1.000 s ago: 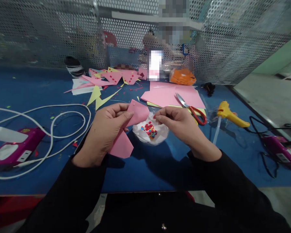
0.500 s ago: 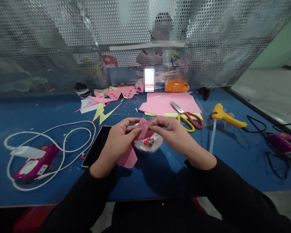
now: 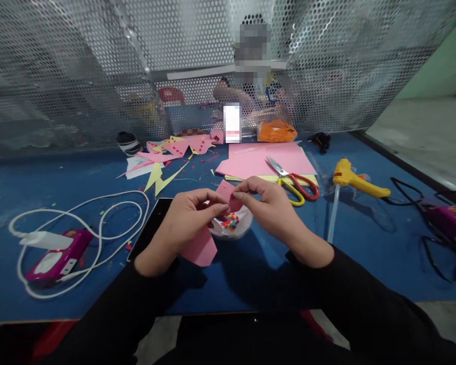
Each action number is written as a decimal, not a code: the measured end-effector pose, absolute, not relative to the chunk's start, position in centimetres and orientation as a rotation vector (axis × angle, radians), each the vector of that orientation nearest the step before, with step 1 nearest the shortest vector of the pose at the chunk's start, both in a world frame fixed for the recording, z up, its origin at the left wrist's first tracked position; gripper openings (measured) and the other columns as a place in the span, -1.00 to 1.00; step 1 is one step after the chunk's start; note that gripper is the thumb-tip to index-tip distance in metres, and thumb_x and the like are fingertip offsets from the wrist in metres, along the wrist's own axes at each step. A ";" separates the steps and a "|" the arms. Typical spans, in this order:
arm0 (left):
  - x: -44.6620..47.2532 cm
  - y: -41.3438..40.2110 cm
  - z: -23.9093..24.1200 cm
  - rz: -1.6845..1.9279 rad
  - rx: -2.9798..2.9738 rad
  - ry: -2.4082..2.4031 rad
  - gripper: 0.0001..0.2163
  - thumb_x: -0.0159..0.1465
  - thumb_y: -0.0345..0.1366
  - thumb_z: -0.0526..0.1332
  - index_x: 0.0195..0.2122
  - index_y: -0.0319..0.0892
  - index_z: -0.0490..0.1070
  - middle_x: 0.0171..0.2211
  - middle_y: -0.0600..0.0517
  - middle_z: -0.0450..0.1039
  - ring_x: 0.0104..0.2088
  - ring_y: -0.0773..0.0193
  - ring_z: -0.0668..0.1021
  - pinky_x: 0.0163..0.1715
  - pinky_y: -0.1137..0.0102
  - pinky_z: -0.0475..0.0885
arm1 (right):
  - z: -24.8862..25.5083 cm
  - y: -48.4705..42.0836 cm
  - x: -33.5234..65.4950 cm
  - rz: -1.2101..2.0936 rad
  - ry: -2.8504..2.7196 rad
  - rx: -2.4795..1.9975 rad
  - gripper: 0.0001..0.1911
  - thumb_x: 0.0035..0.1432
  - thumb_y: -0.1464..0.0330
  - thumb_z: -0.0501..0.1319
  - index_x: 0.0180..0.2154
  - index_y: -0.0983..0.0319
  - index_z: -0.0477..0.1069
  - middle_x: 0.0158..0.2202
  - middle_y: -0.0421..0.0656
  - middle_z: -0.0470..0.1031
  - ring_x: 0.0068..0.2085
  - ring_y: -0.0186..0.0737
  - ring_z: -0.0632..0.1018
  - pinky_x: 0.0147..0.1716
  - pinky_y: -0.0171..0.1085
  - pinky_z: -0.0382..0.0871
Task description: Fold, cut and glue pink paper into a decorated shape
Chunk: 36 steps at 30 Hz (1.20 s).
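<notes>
A folded strip of pink paper (image 3: 200, 247) is pinched in my left hand (image 3: 186, 218), its lower end hanging below the palm. The upper end rises between both hands. My right hand (image 3: 268, 208) has thumb and forefinger pressed together at that end's right edge; whether they grip the paper or some small piece cannot be made out. Right beneath my fingers stands a clear bowl (image 3: 240, 230) with small red, yellow and blue pieces (image 3: 228, 221) in it.
Scissors (image 3: 294, 182) lie on pink sheets (image 3: 266, 158) behind my right hand. A yellow glue gun (image 3: 359, 181) rests to the right. On the left are a dark tablet (image 3: 144, 238), a white cable (image 3: 99, 228) and a purple power strip (image 3: 59, 256). A perforated metal screen (image 3: 197, 35) stands behind.
My left thumb has shifted right and down along the pink paper. The paper's upper end has tilted. My right hand stays at its edge, and the view has moved slightly.
</notes>
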<state>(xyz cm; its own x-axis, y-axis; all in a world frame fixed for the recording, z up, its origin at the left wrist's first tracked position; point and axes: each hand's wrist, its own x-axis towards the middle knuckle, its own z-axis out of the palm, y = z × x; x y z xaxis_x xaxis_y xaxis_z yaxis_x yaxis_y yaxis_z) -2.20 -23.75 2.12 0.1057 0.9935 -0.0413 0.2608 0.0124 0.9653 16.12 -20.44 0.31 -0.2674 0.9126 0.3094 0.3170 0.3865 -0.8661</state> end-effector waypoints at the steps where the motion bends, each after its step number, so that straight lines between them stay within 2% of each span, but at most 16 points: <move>1: -2.1 -23.8 2.1 0.973 1.404 1.336 -0.84 0.14 -0.19 0.39 -0.35 -0.18 0.56 -0.46 0.01 0.59 -0.47 0.30 0.57 -0.52 0.47 0.44 | 0.2 -20.5 16.1 0.850 -1.799 -1.069 -0.91 0.19 0.41 0.23 -0.37 0.19 0.49 -0.30 -0.17 0.58 -0.22 -0.20 0.55 -0.15 -0.16 0.36; 9: -1.9 -23.7 1.1 1.121 1.444 1.412 -0.86 0.13 -0.21 0.38 -0.36 -0.16 0.62 -0.47 0.03 0.61 -0.51 0.34 0.53 -0.54 0.48 0.39 | -0.6 -20.6 15.7 0.587 -1.946 -1.010 -0.87 0.24 0.46 0.21 -0.38 0.18 0.43 -0.22 -0.13 0.54 -0.18 -0.19 0.53 -0.15 -0.17 0.35; 16: -1.8 -24.0 0.9 1.133 1.629 1.492 -0.88 0.16 -0.21 0.37 -0.39 -0.14 0.61 -0.50 0.06 0.58 -0.53 0.35 0.47 -0.53 0.46 0.35 | -1.3 -20.8 15.4 0.361 -2.024 -0.986 -0.86 0.26 0.49 0.19 -0.37 0.21 0.43 -0.16 -0.04 0.54 -0.09 -0.09 0.54 -0.11 -0.09 0.35; 21: -1.9 -23.8 0.6 1.102 1.631 1.505 -0.85 0.16 -0.17 0.35 -0.39 -0.15 0.58 -0.48 0.03 0.57 -0.48 0.29 0.50 -0.49 0.44 0.38 | -1.6 -20.9 15.3 0.359 -2.010 -0.968 -0.86 0.27 0.48 0.18 -0.37 0.21 0.42 -0.14 -0.02 0.54 -0.06 -0.07 0.55 -0.10 -0.07 0.38; 36: -2.0 -23.7 0.5 1.077 1.554 1.413 -0.86 0.17 -0.20 0.35 -0.39 -0.16 0.54 -0.46 0.03 0.56 -0.49 0.34 0.50 -0.51 0.45 0.38 | -1.8 -21.0 14.9 0.426 -1.964 -0.977 -0.85 0.24 0.51 0.20 -0.37 0.21 0.46 -0.13 -0.03 0.56 -0.02 -0.07 0.54 -0.07 -0.08 0.37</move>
